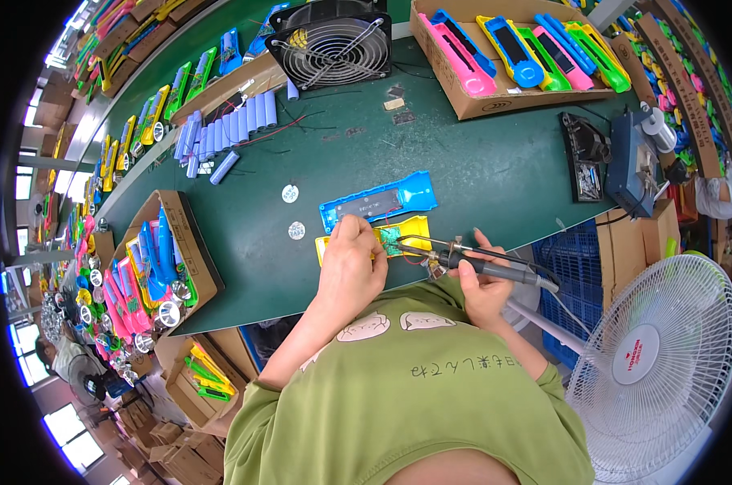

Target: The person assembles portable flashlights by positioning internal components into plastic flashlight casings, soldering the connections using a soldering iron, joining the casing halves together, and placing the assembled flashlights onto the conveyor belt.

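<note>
In my right hand is a soldering iron with a dark handle and a thin side tube, its tip over a green circuit board. The board lies in a yellow flashlight shell near the table's front edge. My left hand rests over the shell's left part, fingers pinched together; what they hold, if anything, is hidden. Just beyond lies a blue flashlight shell with a dark panel, and a thin red wire runs between the two shells. Two round white stickers lie to the left.
Purple battery cells with wires lie at the back left, beside a black fan. A carton of coloured shells stands at the far right, near a blue soldering station. Another carton holds flashlights at left. A white fan stands right.
</note>
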Motion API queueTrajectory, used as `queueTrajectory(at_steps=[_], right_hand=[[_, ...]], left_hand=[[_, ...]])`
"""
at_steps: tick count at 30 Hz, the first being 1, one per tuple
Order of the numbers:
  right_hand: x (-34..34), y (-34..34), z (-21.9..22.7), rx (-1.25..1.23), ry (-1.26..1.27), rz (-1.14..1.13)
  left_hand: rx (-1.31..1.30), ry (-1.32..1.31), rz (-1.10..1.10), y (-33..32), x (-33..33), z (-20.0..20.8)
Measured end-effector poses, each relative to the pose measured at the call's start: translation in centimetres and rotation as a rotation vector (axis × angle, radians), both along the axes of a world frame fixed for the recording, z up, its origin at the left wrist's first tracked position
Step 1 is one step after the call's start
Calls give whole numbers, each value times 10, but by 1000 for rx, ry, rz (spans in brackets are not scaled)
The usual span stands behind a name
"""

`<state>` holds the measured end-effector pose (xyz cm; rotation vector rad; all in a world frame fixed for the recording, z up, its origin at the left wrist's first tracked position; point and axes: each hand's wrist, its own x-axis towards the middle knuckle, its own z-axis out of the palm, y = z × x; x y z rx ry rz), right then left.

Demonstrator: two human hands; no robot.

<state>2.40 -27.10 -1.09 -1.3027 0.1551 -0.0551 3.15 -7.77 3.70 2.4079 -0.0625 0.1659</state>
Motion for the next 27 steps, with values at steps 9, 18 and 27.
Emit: queueTrajectory(at_steps=[9,18,27], right_hand=[[11,-1,4,-205,-244,87],[14,-9,13,-173,-329,94],[14,-11,11,-333,-429,93]], left_hand=[[12,29,0,0,3,0],[35,29,-27,0,4,2],[65,29,-45,-2,5,3]])
